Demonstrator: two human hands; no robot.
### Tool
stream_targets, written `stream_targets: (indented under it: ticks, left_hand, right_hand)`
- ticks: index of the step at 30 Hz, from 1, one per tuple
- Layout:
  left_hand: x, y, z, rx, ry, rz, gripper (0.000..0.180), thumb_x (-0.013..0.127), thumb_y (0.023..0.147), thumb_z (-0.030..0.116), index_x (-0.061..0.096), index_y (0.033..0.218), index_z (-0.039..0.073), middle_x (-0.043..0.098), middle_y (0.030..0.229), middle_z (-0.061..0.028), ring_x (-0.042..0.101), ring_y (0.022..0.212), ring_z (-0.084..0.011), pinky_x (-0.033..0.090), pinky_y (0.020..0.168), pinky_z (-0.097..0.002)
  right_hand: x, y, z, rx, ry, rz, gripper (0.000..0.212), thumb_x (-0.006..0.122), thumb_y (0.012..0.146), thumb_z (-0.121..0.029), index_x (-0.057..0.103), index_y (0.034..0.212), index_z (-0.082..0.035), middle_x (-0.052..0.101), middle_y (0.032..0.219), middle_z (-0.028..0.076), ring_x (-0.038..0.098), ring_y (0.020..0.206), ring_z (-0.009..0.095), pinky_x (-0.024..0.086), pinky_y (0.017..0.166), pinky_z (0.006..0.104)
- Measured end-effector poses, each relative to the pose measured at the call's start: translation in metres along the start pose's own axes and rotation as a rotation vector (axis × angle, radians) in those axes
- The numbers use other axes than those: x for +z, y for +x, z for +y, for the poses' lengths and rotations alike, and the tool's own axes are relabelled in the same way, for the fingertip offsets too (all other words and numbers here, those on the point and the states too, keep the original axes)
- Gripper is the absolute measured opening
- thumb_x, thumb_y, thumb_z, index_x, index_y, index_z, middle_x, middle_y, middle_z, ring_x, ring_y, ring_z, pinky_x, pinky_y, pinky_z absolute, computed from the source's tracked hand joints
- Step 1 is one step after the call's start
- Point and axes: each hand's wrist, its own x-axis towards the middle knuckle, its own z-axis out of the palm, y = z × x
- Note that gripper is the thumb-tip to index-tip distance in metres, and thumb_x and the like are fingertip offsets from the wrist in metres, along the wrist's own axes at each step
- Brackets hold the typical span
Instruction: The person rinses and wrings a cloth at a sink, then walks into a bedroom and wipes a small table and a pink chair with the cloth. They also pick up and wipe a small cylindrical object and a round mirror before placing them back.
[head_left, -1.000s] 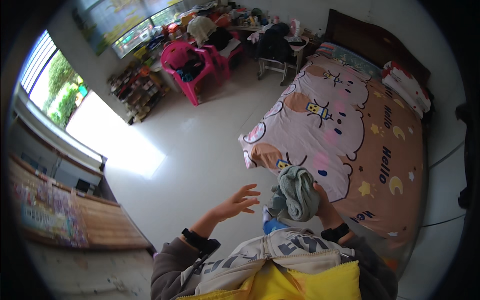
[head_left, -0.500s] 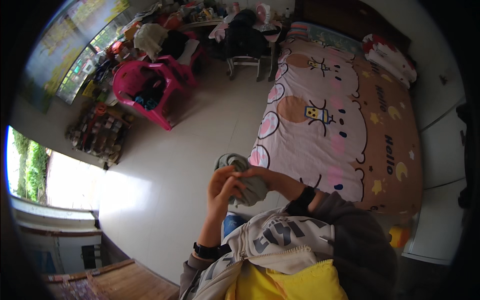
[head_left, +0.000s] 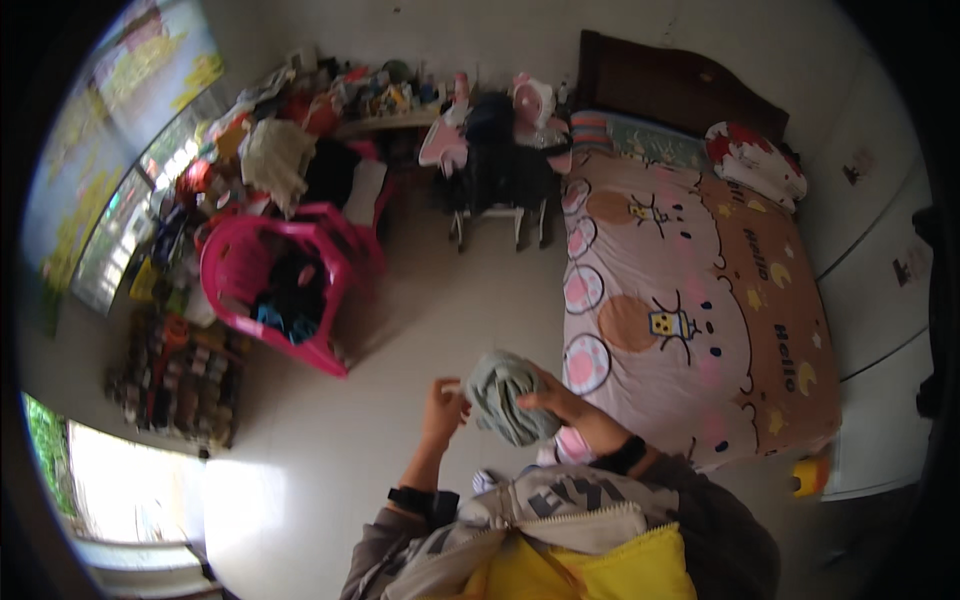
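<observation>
A grey-green bundle of rolled cloth (head_left: 505, 402) is held up in front of my body, above the floor. My right hand (head_left: 560, 405) grips it from the right, with the thumb across its near side. Its folds wrap round into a thick, rounded roll. Just left of the roll, my left hand (head_left: 445, 408) is apart from it, fingers bent and a little spread, holding nothing. Each wrist has a dark band. Which kind of garment or cloth the bundle is, I cannot tell.
To the right stands a bed with a pink and brown cover (head_left: 640, 290). Pink plastic chairs (head_left: 235, 290) carry clothes at left, beside a cluttered table and a shoe rack (head_left: 180, 390). A dark-draped chair (head_left: 495, 180) is at the back. Pale tiled floor (head_left: 310, 440) lies between.
My left hand has come off the cloth bundle and moved to its left. The right hand still grips the bundle, which now shows more fully. The view has tilted up.
</observation>
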Motion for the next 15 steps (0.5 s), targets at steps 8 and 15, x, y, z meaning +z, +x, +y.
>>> stream_targets:
  ticks: [8,15]
  left_hand:
    - [-0.027,0.152,-0.012,0.562,0.574,-0.358,0.035,0.064,0.085,0.02,0.059,0.117,0.009,0.062,0.117,-0.0148,0.06,0.107,-0.035,0.048,0.089,-0.0407]
    - [-0.103,0.317,0.008,0.082,-0.137,-0.627,0.028,0.064,0.087,0.018,0.063,0.111,0.004,0.065,0.109,-0.0068,0.062,0.094,-0.0155,0.052,0.081,-0.0306]
  right_hand:
    - [0.003,0.14,0.013,-0.112,-0.477,0.201,0.062,0.079,0.069,-0.025,0.049,0.119,-0.004,0.058,0.108,0.013,0.056,0.102,0.024,0.041,0.092,0.0341]
    - [-0.01,0.308,-0.029,-0.185,-0.634,-0.097,0.057,0.08,0.069,-0.024,0.05,0.113,-0.005,0.057,0.103,0.01,0.055,0.1,0.019,0.041,0.091,0.0316]
